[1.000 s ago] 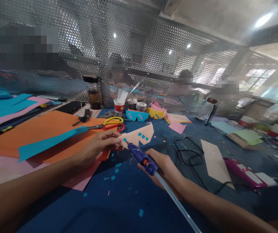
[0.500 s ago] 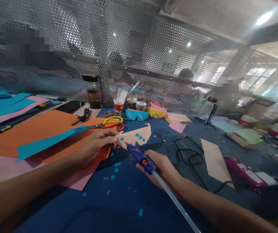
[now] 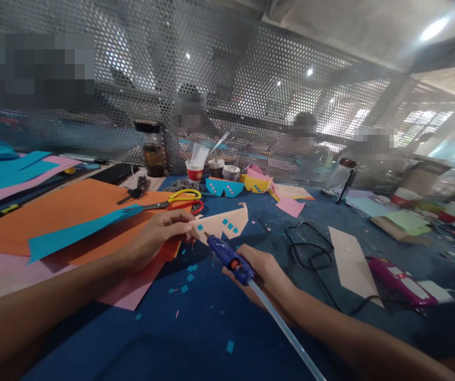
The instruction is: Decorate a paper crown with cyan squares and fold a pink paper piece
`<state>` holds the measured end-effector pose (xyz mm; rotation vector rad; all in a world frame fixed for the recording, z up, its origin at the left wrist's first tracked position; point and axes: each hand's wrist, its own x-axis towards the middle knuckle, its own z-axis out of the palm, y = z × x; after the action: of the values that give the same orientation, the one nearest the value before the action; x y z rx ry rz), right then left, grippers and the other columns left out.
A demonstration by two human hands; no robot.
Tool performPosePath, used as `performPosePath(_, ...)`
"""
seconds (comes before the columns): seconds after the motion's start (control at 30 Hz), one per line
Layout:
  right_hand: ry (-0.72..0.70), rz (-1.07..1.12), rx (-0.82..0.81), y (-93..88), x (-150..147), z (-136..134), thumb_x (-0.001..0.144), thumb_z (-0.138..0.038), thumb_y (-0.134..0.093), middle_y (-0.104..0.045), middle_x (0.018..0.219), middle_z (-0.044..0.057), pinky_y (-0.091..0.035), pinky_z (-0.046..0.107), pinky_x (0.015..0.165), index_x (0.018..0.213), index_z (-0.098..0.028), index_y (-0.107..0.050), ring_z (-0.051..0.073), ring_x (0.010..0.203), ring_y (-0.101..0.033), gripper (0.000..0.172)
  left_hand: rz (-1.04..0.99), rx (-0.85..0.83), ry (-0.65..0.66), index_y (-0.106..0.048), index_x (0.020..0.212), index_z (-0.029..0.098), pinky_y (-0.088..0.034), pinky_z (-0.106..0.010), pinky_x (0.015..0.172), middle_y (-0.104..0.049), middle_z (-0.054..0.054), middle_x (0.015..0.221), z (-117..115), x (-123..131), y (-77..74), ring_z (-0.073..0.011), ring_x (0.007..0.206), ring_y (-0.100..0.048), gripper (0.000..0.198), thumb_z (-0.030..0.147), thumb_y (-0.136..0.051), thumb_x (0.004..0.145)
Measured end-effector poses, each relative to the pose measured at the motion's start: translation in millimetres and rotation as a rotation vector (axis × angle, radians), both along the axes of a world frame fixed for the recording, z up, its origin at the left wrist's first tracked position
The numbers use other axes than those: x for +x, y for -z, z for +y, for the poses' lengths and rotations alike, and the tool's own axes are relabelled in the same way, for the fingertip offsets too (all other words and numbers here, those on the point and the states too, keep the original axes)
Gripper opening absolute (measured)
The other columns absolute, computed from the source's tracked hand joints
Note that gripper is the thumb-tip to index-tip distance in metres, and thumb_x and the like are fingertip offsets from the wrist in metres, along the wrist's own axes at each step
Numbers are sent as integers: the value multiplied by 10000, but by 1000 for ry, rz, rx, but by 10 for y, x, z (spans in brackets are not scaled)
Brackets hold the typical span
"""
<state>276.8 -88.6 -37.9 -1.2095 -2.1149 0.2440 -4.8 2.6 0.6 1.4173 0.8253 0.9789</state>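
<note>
Over the table [image 3: 164, 352] we hold: one cutout [image 3: 212, 224], left hand [image 3: 166, 235], pinched; one glue gun [image 3: 224, 253], right hand [image 3: 267, 270], gripped, nozzle [image 3: 207, 235] by the cutout.

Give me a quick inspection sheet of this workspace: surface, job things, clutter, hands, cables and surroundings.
Surface: blue table, strewn with loose paper squares.
Job's things: pale paper cut-out bearing four blue squares; glue gun with a glue stick out its back, nozzle at the cut-out, contact unclear.
Clutter: scissors and a blue strip over an orange sheet.
Hands: left hand pinches the cut-out's left end; right hand grips the glue gun.
Cables: black cable looped beyond the right hand; full route unclear.
Surroundings: perforated screen behind the table, blurred people beyond.
</note>
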Motion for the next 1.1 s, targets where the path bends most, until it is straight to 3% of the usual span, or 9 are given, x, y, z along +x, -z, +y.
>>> performPosePath(0.67,-4,-15,-48,-103,-28,-13,957,-241,-732,-573,753,-57,-277,241,577,866,-231,-511,97,599,-454,239,24,-1,0,-810,887,232,-538,-340,802,-829,-76,866,-2,-4,7,-214,794,-674,143,373,-815,866)
performPosePath(1.1,17,-45,-32,-49,-19,0,963,-267,-732,-590,756,-50,-295,249,584,882,-235,-534,105,599,-472,217,26,-2,2,-793,875,240,-549,-373,823,-823,-79,863,-8,2,-10,-232,796,-668,157,395,-817,862)
